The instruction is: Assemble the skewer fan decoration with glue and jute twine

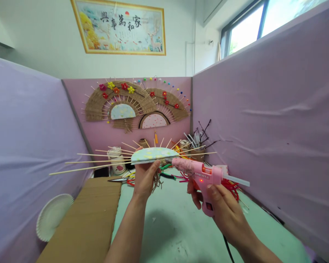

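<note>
Pink-partitioned booth, green table [175, 226]. Item: half-round paper fan blank [153, 154] with bamboo skewers [93, 160], held level above the table's centre. My left hand [145, 179] has its fingers closed under it. Pink glue gun [200, 173] at its 3 o'clock, nozzle at the rim, my right hand [222, 204] wrapped tight around the grip. Cardboard sheet [90, 215] at 8 o'clock, paper plate [53, 215] beyond. Finished fans [120, 100] on the wall, 12 o'clock.

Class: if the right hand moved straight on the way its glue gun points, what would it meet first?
Probably the half-made fan in the left hand; the glue gun nozzle looks almost against it.
</note>
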### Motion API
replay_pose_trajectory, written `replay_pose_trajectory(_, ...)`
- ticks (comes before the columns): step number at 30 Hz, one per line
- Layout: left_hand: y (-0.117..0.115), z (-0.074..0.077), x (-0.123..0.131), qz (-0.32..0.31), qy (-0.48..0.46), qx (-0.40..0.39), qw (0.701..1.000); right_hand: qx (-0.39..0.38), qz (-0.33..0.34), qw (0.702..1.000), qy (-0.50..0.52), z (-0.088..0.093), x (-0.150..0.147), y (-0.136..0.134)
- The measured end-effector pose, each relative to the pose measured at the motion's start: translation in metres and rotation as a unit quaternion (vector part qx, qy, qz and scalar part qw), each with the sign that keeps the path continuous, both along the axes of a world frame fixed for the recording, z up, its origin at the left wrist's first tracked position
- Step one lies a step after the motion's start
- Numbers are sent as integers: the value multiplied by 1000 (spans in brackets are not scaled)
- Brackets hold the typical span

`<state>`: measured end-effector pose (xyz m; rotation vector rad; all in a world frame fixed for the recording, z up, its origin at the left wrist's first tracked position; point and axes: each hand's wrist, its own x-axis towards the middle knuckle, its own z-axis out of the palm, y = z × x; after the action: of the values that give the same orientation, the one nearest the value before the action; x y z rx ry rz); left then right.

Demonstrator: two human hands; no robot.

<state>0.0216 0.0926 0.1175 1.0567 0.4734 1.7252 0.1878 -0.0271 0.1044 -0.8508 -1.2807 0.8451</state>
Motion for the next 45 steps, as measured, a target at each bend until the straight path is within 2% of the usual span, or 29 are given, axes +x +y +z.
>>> replay_pose_trajectory(17,-2,-2,5,-7,20,1,1000,9,7,999,-31,0,-4,7)
replay_pose_trajectory(26,-1,-2,6,0,20,0,1000,12,-19,999,-31,-4,-5,8)
replay_pose_trajectory(45,-2,-2,8,-25,13,13,1000,31,-42,997,-63,-3,-7,6)
